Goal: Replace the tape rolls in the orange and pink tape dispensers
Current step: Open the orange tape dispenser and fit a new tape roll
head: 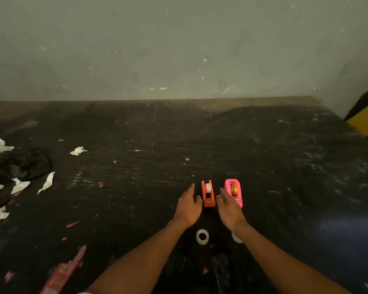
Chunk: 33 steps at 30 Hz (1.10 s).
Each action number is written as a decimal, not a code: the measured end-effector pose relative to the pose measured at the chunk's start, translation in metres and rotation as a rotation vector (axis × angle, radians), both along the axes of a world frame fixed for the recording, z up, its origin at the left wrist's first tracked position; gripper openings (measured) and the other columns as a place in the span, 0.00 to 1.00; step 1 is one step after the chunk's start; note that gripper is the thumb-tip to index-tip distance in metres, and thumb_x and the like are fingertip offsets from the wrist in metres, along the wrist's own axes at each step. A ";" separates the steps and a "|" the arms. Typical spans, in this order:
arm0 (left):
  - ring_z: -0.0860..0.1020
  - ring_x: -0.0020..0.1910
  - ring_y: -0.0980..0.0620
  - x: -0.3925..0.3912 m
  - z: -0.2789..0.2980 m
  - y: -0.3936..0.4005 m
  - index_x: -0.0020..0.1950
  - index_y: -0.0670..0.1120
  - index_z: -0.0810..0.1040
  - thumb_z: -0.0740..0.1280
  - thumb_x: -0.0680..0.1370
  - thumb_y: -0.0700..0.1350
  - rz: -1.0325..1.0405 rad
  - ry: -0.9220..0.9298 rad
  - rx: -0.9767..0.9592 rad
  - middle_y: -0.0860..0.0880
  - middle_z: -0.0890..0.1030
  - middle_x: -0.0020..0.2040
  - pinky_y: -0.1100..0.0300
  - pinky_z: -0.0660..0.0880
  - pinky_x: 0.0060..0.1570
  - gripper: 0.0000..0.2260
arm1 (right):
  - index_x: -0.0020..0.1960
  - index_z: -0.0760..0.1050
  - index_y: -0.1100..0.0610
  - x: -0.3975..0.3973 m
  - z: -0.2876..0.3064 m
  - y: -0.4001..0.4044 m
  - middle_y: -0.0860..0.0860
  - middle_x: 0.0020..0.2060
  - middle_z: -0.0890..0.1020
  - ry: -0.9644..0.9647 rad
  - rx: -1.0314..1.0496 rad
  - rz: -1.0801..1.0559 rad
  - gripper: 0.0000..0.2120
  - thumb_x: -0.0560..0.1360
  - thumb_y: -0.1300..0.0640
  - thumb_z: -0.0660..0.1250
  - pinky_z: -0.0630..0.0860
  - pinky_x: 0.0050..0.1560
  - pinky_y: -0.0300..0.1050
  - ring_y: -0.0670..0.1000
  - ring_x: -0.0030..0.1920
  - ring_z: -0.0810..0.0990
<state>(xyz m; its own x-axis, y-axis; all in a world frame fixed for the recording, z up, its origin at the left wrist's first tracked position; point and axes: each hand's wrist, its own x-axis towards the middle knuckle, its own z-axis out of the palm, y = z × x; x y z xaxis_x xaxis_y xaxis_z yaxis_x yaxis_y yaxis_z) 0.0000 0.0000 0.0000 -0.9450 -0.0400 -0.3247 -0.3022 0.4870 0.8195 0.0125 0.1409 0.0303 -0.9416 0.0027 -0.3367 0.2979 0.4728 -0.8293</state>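
Opening step: both hands, left (187, 205) and right (228, 205), flank the orange dispenser (208, 193) with grips apart and empty, the pink dispenser (234, 190) just right of it, a spare roll (202, 236) nearer the person; next, presumably, seating fingers on the orange body.

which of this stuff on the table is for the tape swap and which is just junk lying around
For the job:
orange dispenser
pink dispenser
loose white roll
second roll, half hidden by the right forearm

Just lying about:
white paper scraps
red strip
black heap
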 end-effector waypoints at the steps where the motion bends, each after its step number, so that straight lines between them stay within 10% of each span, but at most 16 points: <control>1: 0.75 0.68 0.41 -0.008 -0.001 0.003 0.80 0.53 0.55 0.61 0.82 0.46 0.047 -0.017 0.021 0.45 0.65 0.77 0.44 0.75 0.66 0.28 | 0.80 0.56 0.55 -0.010 -0.004 0.000 0.56 0.76 0.68 -0.020 -0.003 -0.007 0.25 0.84 0.55 0.55 0.75 0.61 0.48 0.55 0.67 0.76; 13: 0.81 0.54 0.49 -0.050 -0.015 0.027 0.64 0.48 0.79 0.59 0.82 0.43 0.233 -0.125 0.147 0.45 0.83 0.56 0.52 0.78 0.60 0.14 | 0.64 0.76 0.54 -0.065 -0.039 -0.013 0.56 0.54 0.82 -0.130 -0.150 -0.108 0.15 0.85 0.58 0.53 0.74 0.45 0.39 0.45 0.45 0.79; 21: 0.83 0.52 0.49 -0.039 -0.012 0.015 0.57 0.49 0.78 0.67 0.79 0.42 0.398 -0.162 0.417 0.44 0.82 0.56 0.53 0.82 0.49 0.07 | 0.61 0.76 0.51 -0.052 -0.037 -0.007 0.53 0.58 0.81 -0.166 -0.356 -0.219 0.11 0.82 0.60 0.61 0.78 0.62 0.55 0.53 0.57 0.81; 33: 0.81 0.45 0.50 -0.025 0.008 -0.009 0.58 0.45 0.79 0.70 0.77 0.41 0.512 -0.349 0.634 0.43 0.82 0.51 0.57 0.79 0.35 0.10 | 0.63 0.79 0.53 -0.040 -0.035 0.000 0.55 0.55 0.84 -0.281 -0.568 -0.343 0.13 0.80 0.62 0.64 0.81 0.49 0.53 0.55 0.53 0.83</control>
